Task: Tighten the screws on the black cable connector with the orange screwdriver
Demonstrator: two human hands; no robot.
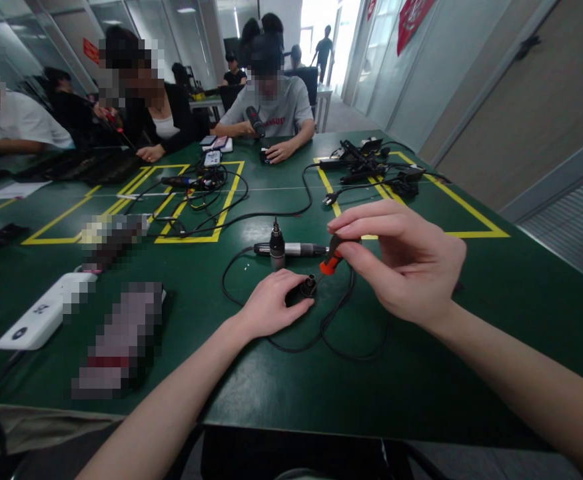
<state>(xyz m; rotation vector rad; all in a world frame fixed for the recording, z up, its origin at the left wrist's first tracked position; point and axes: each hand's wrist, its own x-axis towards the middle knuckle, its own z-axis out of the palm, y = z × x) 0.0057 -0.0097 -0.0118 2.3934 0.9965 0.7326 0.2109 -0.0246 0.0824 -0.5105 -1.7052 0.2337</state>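
Note:
My right hand (406,263) pinches the handle of a small screwdriver (328,265) with a black and orange grip. Its thin shaft slants down to a small black cylindrical part (310,285), which my left hand (274,300) grips between thumb and fingers on the table. Whether the tip touches the part or only reaches its edge, I cannot tell. Just behind stands an upright black and grey tool piece (276,247) with a narrow metal tip. A silver and black pen-shaped tool (298,249) with a cable lies behind it.
A black cable (291,350) loops on the green table (411,393) around my hands. To the left lie a white power strip (41,313) and a blurred phone-like slab (121,333). Cable heaps (211,180) and black tools (366,160) lie farther back. Several people sit around the table.

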